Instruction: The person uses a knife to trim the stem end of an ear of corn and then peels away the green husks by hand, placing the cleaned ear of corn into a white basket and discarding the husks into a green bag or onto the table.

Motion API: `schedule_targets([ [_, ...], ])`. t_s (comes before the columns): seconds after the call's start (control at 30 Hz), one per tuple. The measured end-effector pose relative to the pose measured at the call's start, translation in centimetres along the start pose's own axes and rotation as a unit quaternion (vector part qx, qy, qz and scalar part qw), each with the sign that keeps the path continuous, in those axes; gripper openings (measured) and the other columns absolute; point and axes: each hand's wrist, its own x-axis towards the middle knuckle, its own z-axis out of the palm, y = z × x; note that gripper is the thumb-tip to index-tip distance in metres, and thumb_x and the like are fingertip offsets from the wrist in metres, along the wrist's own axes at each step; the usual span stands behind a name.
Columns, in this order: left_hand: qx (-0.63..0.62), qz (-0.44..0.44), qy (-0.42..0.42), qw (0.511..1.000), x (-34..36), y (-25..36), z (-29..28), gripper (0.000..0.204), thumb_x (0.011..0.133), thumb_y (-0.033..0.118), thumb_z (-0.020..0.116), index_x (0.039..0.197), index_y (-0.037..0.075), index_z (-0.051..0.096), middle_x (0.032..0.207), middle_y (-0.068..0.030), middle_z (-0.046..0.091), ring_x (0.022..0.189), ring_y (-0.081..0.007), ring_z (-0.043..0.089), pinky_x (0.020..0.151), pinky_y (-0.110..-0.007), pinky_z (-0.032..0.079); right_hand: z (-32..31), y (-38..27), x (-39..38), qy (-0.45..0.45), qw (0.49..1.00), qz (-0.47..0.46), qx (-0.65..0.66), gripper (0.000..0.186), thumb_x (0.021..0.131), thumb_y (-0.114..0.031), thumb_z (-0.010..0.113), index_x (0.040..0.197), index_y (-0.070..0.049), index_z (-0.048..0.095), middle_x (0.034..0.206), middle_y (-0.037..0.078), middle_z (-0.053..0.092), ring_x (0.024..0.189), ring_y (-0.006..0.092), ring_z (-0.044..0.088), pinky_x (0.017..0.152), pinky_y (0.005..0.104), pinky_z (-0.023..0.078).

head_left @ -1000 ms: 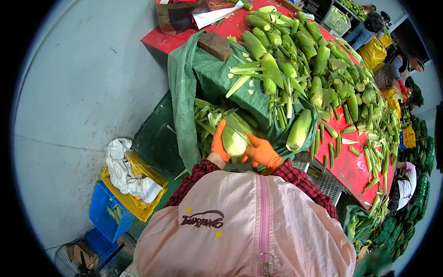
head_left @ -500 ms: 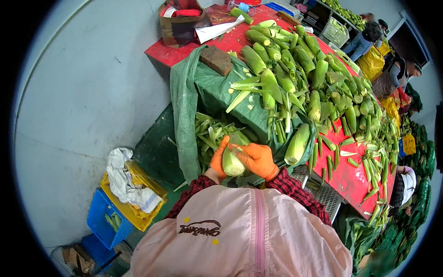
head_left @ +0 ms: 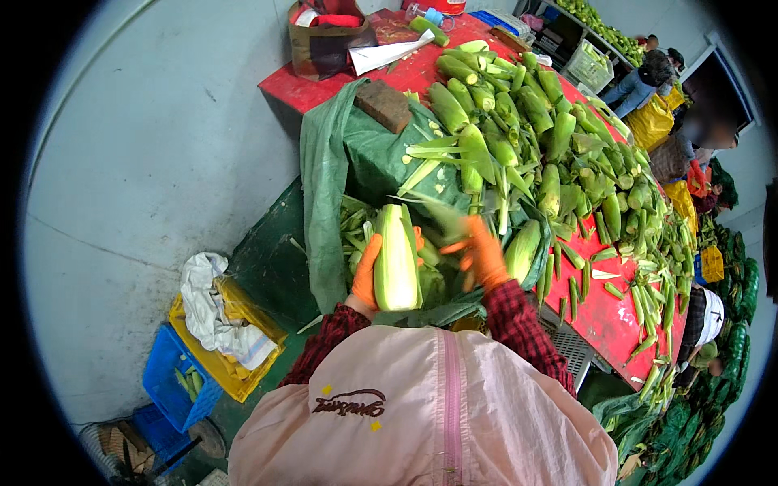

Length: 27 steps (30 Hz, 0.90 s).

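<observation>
My left hand (head_left: pixel 366 274), in an orange glove, is closed around an ear of corn (head_left: pixel 397 263) in pale green husk. The ear stands nearly upright, its cut pale end toward me. To its right is my right hand (head_left: pixel 478 255), also orange-gloved and smeared by motion, with fingers spread apart. A blurred strip of corn husk (head_left: pixel 438 212) is in the air at its fingertips; whether they touch it I cannot tell. Another unpeeled ear (head_left: pixel 523 249) lies right of that hand, on green cloth (head_left: pixel 326 202). Loose husks (head_left: pixel 354 231) fill the space behind the held ear.
Many husked ears (head_left: pixel 559 138) are heaped on the red table (head_left: pixel 596 320), with cut stalk pieces along its right side. A brick (head_left: pixel 383 105) weighs down the cloth. Yellow (head_left: pixel 263 356) and blue crates (head_left: pixel 180 381) stand at lower left. Other people (head_left: pixel 640 85) work at far right.
The ear has turned more upright and come up into fuller view in my left hand. My right hand has left the ear and moved right, and a husk strip has come off.
</observation>
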Motion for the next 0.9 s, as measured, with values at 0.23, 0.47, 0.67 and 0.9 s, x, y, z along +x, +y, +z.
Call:
schedule_targets([
  [0.23,0.369,0.029,0.156,0.916,3.6,-1.0,0.7,0.051,0.087,0.041,0.069,0.125,0.008,0.057,0.105,-0.0047,0.064,0.088,-0.0158,0.062,0.075,-0.03,0.052,4.1,-0.1,-3.2,-0.097,0.976,0.005,-0.195,0.042,0.08,-0.033,0.076,0.096,0.004,0.067,0.074,0.008,0.066,0.047,0.0135,0.058,0.045,0.0271,0.046],
  [0.47,0.441,0.036,0.107,0.89,4.1,-2.2,0.5,0.048,0.084,0.031,0.072,0.121,0.003,0.058,0.106,-0.0055,0.065,0.09,-0.0146,0.061,0.078,-0.031,0.051,2.3,0.3,-2.9,-0.068,0.982,0.034,-0.174,0.028,0.076,-0.02,0.069,0.093,0.002,0.065,0.064,0.011,0.063,0.046,0.0171,0.059,0.04,0.0293,0.042],
  [0.67,0.43,0.007,0.095,0.898,4.0,-2.5,0.4,0.052,0.083,0.029,0.073,0.124,0.003,0.055,0.108,-0.0054,0.064,0.093,-0.0149,0.061,0.082,-0.031,0.051,1.4,1.1,-3.4,-0.06,0.989,0.057,-0.125,0.027,0.079,-0.021,0.069,0.092,0.003,0.065,0.066,0.009,0.062,0.045,0.0174,0.059,0.042,0.029,0.045],
  [0.9,0.434,-0.009,0.016,0.901,3.7,-2.5,0.0,0.055,0.084,0.028,0.073,0.129,0.004,0.053,0.116,-0.0053,0.061,0.102,-0.0146,0.058,0.088,-0.03,0.048,0.5,-1.3,-2.9,-0.024,0.991,0.031,-0.124,0.023,0.079,-0.017,0.067,0.089,0.003,0.064,0.073,0.009,0.063,0.044,0.0178,0.058,0.042,0.0294,0.046],
])
